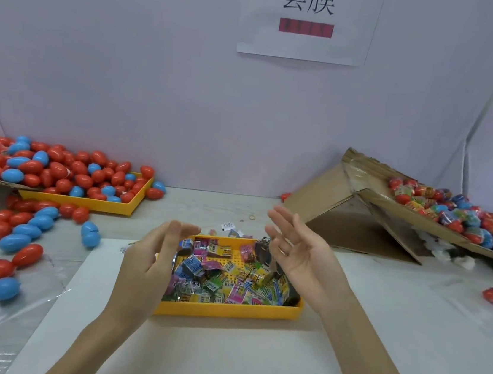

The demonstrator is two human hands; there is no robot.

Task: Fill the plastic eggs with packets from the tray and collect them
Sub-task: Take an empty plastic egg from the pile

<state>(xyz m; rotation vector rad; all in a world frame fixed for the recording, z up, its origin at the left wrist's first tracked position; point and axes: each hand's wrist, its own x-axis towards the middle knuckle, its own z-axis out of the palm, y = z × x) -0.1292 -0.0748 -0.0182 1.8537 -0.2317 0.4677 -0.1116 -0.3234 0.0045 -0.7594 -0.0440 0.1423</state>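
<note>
The desk (375, 342) carries a smooth pale covering with glossy clear film at its left. A torn corrugated cardboard box (359, 219), tilted at far right, holds film-wrapped eggs (453, 212). Smooth red and blue plastic eggs (55, 169) heap in a far-left yellow tray and spill beside it. A rectangular perforated yellow plastic tray (224, 307), centre, holds crinkled printed packets (227, 281). Above it, left hand (153, 256) and right hand (299, 255) face each other, each grip wide, fingers relaxed, holding nothing

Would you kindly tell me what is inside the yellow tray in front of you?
The yellow tray holds a heap of small colourful packets. Both hands hover above it, hiding its left side.
</note>
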